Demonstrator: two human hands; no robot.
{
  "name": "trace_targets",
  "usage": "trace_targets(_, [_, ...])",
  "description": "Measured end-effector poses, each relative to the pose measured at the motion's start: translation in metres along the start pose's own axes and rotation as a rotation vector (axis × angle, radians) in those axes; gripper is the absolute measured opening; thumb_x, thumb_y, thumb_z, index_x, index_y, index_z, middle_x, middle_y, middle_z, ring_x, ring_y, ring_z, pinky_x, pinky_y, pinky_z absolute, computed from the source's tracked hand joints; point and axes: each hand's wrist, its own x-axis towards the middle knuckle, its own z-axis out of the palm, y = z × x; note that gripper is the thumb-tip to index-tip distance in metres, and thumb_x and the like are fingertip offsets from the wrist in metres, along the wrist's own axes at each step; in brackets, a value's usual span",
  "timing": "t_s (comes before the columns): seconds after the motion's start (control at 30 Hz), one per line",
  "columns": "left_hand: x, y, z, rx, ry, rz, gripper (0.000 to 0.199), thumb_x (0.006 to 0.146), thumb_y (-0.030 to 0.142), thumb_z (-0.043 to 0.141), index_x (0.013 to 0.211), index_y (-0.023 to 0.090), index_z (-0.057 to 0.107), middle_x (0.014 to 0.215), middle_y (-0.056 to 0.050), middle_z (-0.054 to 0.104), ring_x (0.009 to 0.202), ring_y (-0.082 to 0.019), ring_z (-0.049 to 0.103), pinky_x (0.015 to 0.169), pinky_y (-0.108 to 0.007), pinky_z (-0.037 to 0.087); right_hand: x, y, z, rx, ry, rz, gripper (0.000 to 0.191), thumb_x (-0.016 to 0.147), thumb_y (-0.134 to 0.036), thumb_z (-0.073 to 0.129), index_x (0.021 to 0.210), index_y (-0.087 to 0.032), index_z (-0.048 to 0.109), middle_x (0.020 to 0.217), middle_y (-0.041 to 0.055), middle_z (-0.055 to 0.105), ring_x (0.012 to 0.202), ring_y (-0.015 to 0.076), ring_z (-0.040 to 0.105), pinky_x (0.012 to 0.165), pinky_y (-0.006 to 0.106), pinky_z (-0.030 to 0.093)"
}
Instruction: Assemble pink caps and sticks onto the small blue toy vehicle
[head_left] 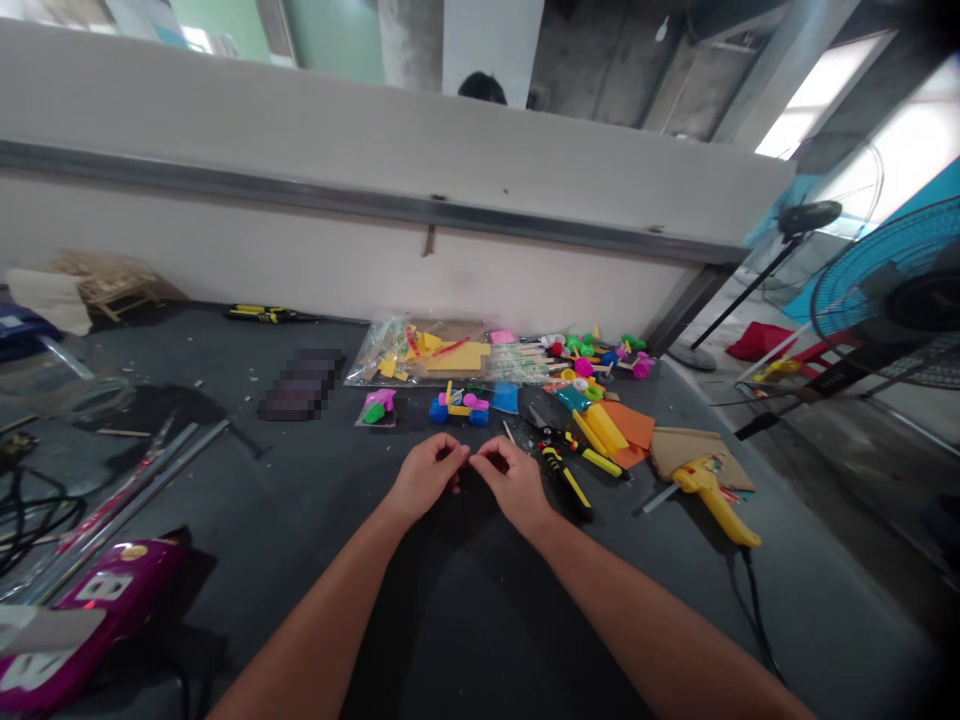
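Above the dark table, my left hand and my right hand meet fingertip to fingertip. Both hands are pinched closed; anything between the fingers is too small to make out. Just beyond them sits a small toy car with blue wheels and pink and yellow parts. Left of the car lies a little clear bag with pink and green pieces. A blue packet rests to its right. Pliers with yellow and black handles lie close to my right hand, with a second yellow-black tool beside them.
A yellow glue gun with its cord lies right, near cardboard and orange sheets. Plastic bags of parts line the back wall. At left are metal rods and a purple device. A fan stands right.
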Motion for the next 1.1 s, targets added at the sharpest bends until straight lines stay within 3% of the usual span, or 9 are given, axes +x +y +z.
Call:
trace_targets(0.13, [-0.0013,0.0010,0.0000,0.047,-0.041,0.015,0.038,0.081,0.047,0.047,0.059,0.017,0.053,0.053,0.003,0.053,0.044,-0.010,0.050,0.047,-0.023,0.041,-0.0008,-0.0024,-0.0018,-0.009,-0.048,-0.002,0.032,0.090,-0.036,0.044,0.067,-0.019,0.059,0.062,-0.0018,0.059,0.060,0.0112,0.055,0.059,0.021,0.041])
trace_targets(0.33, [-0.0009,0.0007,-0.0020,-0.105,-0.053,-0.026,0.021,0.071,0.036,0.063,0.072,0.016,0.058,0.060,0.004,0.056,0.047,-0.008,0.050,0.049,-0.023,0.044,0.0014,0.0038,0.0004,0.005,0.074,0.019,0.012,0.079,-0.030,0.060,0.082,-0.019,0.062,0.077,0.0001,0.063,0.069,0.0137,0.058,0.065,0.023,0.045])
trace_targets(0.5, [0.0001,0.0013,-0.0047,-0.216,-0.084,-0.092,0.022,0.072,0.033,0.062,0.084,0.014,0.064,0.075,-0.001,0.064,0.055,-0.008,0.053,0.056,-0.023,0.047,0.0030,0.0058,0.0008,0.033,0.041,-0.017,0.019,0.086,-0.026,0.050,0.093,-0.022,0.066,0.090,0.0029,0.068,0.081,0.0156,0.062,0.073,0.026,0.047])
trace_targets(0.73, [-0.0012,0.0045,-0.0065,-0.306,-0.037,-0.117,0.033,0.075,0.045,0.061,0.074,0.013,0.063,0.064,-0.001,0.061,0.054,-0.008,0.053,0.055,-0.023,0.047,0.0004,-0.0001,-0.0007,0.044,-0.014,-0.013,0.027,0.089,-0.032,0.046,0.078,-0.019,0.066,0.072,0.0012,0.066,0.067,0.0131,0.061,0.064,0.023,0.046])
trace_targets(0.83, [-0.0011,0.0046,-0.0074,-0.333,-0.029,-0.133,0.037,0.075,0.049,0.060,0.067,0.013,0.060,0.058,0.000,0.058,0.052,-0.009,0.052,0.054,-0.023,0.047,0.0009,0.0008,0.0002,0.017,0.007,-0.039,0.018,0.085,-0.030,0.051,0.080,-0.019,0.065,0.075,0.0011,0.065,0.070,0.0137,0.060,0.065,0.023,0.045])
trace_targets(1.1, [-0.0022,0.0038,-0.0072,-0.274,-0.060,-0.072,0.022,0.069,0.035,0.068,0.076,0.015,0.060,0.067,0.002,0.060,0.052,-0.008,0.054,0.054,-0.022,0.045,0.0009,0.0050,0.0021,0.016,0.014,-0.026,0.008,0.080,-0.026,0.059,0.081,-0.020,0.064,0.077,0.0003,0.065,0.070,0.0137,0.059,0.065,0.024,0.045])
